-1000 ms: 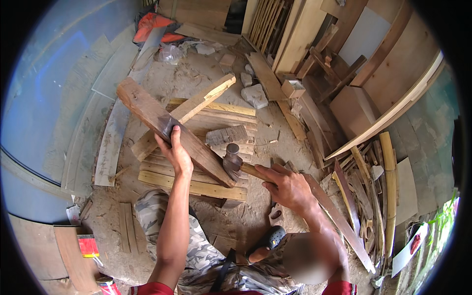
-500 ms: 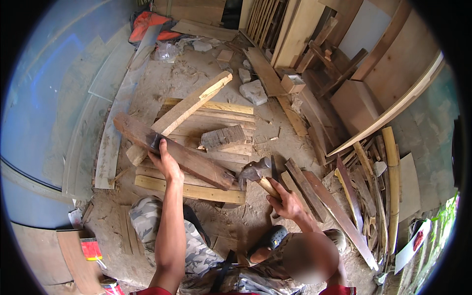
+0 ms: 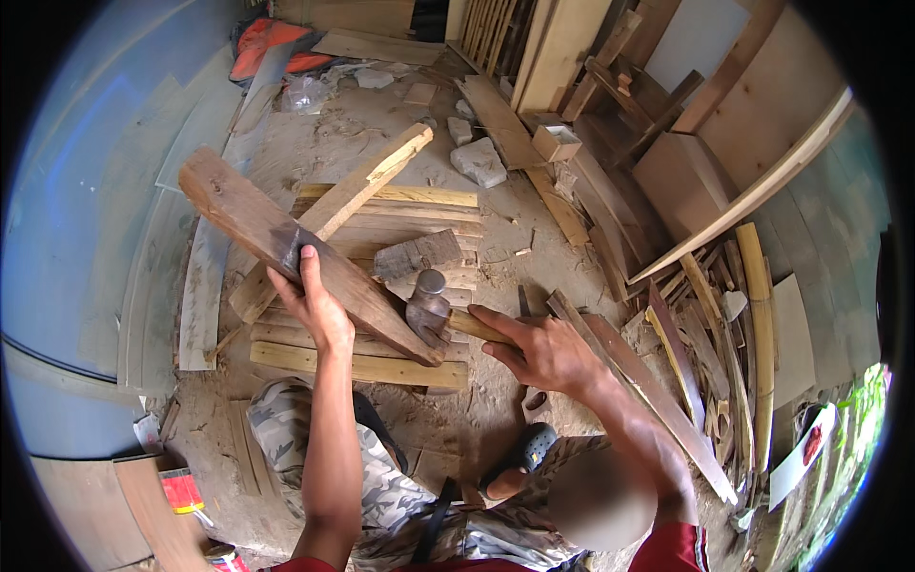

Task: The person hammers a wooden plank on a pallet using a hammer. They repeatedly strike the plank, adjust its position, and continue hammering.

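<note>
My left hand (image 3: 319,310) is closed around the middle of a thick brown wooden beam (image 3: 224,195), thumb on its upper face. The beam is held aslant, from far left to near right, above a platform of wooden slats (image 3: 329,362). In my right hand (image 3: 558,355) is a claw hammer (image 3: 429,297), gripped by its pale wooden handle. Its claw points down at the beam's near end; whether it bites into the wood I cannot tell. A pale timber (image 3: 372,181) passes beneath the beam, and a short weathered block (image 3: 419,254) lies on the slats.
Planks (image 3: 658,405) and a heap of scrap wood (image 3: 724,334) lie on the right, below a wooden cabinet frame (image 3: 753,205). Stone chunks (image 3: 478,164) sit beyond the slats. Glass sheets (image 3: 162,276) lean along the left wall. A red tin (image 3: 181,491) stands at lower left.
The hammer has swung left onto the beam's near end, its head turning over. My right hand has moved forward with it. The beam's far end has shifted left and up in view.
</note>
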Tool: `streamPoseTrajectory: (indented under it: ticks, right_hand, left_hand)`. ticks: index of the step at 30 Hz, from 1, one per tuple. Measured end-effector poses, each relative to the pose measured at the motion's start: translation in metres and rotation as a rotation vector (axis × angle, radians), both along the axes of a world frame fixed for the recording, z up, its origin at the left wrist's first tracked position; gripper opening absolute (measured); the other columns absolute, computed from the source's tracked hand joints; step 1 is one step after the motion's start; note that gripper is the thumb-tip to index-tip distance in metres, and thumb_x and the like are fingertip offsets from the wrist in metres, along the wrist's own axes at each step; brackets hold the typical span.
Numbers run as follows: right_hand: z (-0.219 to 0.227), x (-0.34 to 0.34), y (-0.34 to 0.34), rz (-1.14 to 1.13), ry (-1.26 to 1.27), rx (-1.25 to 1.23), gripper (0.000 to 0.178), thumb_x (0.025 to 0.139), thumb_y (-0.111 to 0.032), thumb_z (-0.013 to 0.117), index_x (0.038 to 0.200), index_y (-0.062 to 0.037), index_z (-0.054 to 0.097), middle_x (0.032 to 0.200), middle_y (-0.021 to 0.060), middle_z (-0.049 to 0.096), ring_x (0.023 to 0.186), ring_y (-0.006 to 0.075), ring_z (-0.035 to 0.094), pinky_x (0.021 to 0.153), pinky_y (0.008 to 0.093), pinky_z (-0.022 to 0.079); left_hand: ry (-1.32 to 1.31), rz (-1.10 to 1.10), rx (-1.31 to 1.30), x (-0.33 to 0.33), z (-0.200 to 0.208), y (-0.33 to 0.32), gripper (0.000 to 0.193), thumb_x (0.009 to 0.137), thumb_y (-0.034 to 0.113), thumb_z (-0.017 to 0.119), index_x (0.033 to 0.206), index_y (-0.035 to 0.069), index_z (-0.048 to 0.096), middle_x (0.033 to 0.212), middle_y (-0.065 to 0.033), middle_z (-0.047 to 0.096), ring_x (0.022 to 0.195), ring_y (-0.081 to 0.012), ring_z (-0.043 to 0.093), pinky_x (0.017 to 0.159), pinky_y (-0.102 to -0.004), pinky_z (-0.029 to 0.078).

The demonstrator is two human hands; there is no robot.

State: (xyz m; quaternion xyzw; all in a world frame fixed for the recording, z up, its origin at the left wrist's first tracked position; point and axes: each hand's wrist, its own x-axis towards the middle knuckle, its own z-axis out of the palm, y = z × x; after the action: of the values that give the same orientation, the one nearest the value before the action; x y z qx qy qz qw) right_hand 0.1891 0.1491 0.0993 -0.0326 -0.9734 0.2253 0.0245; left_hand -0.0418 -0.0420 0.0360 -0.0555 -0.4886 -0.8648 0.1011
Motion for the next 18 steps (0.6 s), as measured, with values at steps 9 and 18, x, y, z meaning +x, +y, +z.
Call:
streamPoseTrajectory:
  ticks: [9, 18]
  right_hand:
    - [-0.014, 0.021, 0.004, 0.057, 0.027, 0.083, 0.054, 0.100, -0.030, 0.065, 0.151, -0.0187, 0.050, 0.082, 0.0154, 0.073, 0.061, 0.0348, 0.068, 0.057, 0.0438, 0.056]
    - [-0.064, 0.039, -0.007, -0.086, 0.100, 0.046, 0.060, 0.100, -0.035, 0.063, 0.155, -0.0221, 0.043, 0.081, 0.0139, 0.073, 0.065, 0.0374, 0.070, 0.058, 0.0466, 0.058]
  left_hand:
    - [-0.014, 0.001, 0.006, -0.008, 0.000, -0.002, 0.059, 0.098, 0.026, 0.068, 0.146, 0.007, 0.040, 0.130, -0.0134, 0.059, 0.121, -0.0267, 0.060, 0.093, -0.0450, 0.056]
    - [0.108, 0.000, -0.127, -0.032, -0.017, 0.003, 0.063, 0.099, 0.022, 0.069, 0.148, -0.001, 0.036, 0.139, -0.0145, 0.053, 0.123, -0.0250, 0.054, 0.110, -0.0395, 0.043]
